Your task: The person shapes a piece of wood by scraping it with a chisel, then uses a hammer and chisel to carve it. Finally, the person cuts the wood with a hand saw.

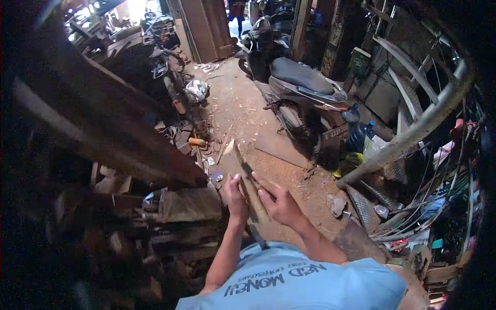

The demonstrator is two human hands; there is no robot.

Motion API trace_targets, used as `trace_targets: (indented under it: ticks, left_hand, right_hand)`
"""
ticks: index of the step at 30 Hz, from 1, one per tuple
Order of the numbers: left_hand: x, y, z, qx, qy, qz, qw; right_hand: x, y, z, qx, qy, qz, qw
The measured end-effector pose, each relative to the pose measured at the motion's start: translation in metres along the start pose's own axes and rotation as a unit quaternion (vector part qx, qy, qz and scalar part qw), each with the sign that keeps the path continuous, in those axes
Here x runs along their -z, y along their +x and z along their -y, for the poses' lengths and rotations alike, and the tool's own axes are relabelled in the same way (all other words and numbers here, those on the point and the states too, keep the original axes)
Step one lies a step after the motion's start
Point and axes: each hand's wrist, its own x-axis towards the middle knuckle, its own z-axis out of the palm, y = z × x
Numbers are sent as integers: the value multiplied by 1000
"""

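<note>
A pale, elongated piece of wood (231,157) points away from me in front of my body. My left hand (236,199) grips its left side, thumb up along the edge. On the right, my right hand (281,205) is closed around a dark, narrow tool (247,168), whose tip lies against the wood's right side. Most of the tool is hidden by my fingers, so its exact kind does not show. The wood's lower end comes down between my two wrists, close to my blue shirt.
A parked scooter (299,77) stands ahead on the right. Wood shavings and a flat board (281,151) lie on the floor. A thick metal pipe (413,139) slants at right, near blue water jugs (359,135). Dark timber (119,134) fills the left. A person (237,13) is in the doorway.
</note>
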Motion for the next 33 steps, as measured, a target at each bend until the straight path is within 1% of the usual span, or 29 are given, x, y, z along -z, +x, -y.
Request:
trace_targets:
  ticks: [1, 2, 3, 4, 6, 8, 9, 10, 12, 13, 14, 16, 17, 18, 20, 21, 22, 24, 25, 26, 28, 29, 30, 32, 33]
  left_hand:
    - [-1, 33, 0, 52, -42, 24, 998]
    - [-1, 67, 0, 104, -79, 46, 990]
    - [0, 99, -5, 156, -115, 66, 979]
    - [-4, 133, -15, 153, -99, 96, 979]
    - [-3, 201, -26, 197, -103, 155, 963]
    - [-8, 258, -46, 250, -100, 172, 948]
    - [0, 289, -43, 262, -93, 200, 939]
    - [2, 312, -49, 265, -90, 204, 938]
    - [1, 359, -62, 239, -67, 168, 954]
    - [7, 389, -62, 249, -108, 211, 939]
    - [8, 416, -59, 250, -109, 210, 939]
    - [9, 475, -51, 253, -187, 204, 927]
    - [6, 502, -51, 279, -189, 163, 927]
    - [2, 532, -53, 279, -184, 158, 929]
    - [-14, 598, -61, 256, -216, 160, 928]
    - [-30, 630, -72, 275, -174, 130, 937]
    - [-39, 660, -76, 272, -172, 115, 940]
    - [-54, 725, -88, 341, -145, 171, 913]
    - [-62, 752, -91, 345, -124, 187, 912]
    - [-83, 770, -109, 351, -121, 124, 920]
    - [-91, 816, -106, 317, -168, 199, 912]
    - [-101, 838, -104, 309, -148, 149, 928]
    - [-109, 857, -105, 312, -149, 146, 927]
    - [-125, 903, -109, 331, -82, 52, 939]
    - [-126, 927, -108, 320, -27, 57, 945]
  right_hand:
    - [0, 26, -11, 52, -28, -9, 998]
    - [3, 52, -21, 46, -27, -14, 998]
    - [8, 78, -28, 61, -17, -3, 998]
    - [14, 105, -30, 79, -9, 10, 997]
    - [31, 156, -26, 76, -46, 3, 996]
    - [42, 196, -8, -51, 69, -68, 994]
    - [43, 221, -8, -107, 131, -109, 980]
    - [49, 244, -12, -109, 133, -115, 978]
    - [70, 293, -24, -105, 95, -140, 980]
    - [82, 324, -31, 13, -11, -150, 989]
    - [93, 355, -35, 11, -12, -149, 989]
    - [110, 424, -42, 75, -90, -149, 982]
    - [108, 458, -41, -15, 20, -211, 977]
    - [116, 497, -53, -10, 78, -236, 968]
    - [124, 586, -62, 42, 255, -247, 934]
    - [129, 630, -60, 44, 289, -248, 924]
    - [130, 682, -72, 86, 334, -237, 908]
    - [127, 788, -77, 118, 489, -161, 849]
    - [126, 833, -60, 110, 482, -158, 855]
    - [123, 867, -45, 91, 470, -154, 864]
    - [130, 929, -36, 106, 568, 21, 816]
    - [128, 957, -26, 116, 546, 22, 829]
    - [123, 979, -18, 91, 571, 38, 815]
    - [117, 1036, -25, 51, 621, 89, 777]
    - [112, 1062, -26, 25, 606, 68, 792]
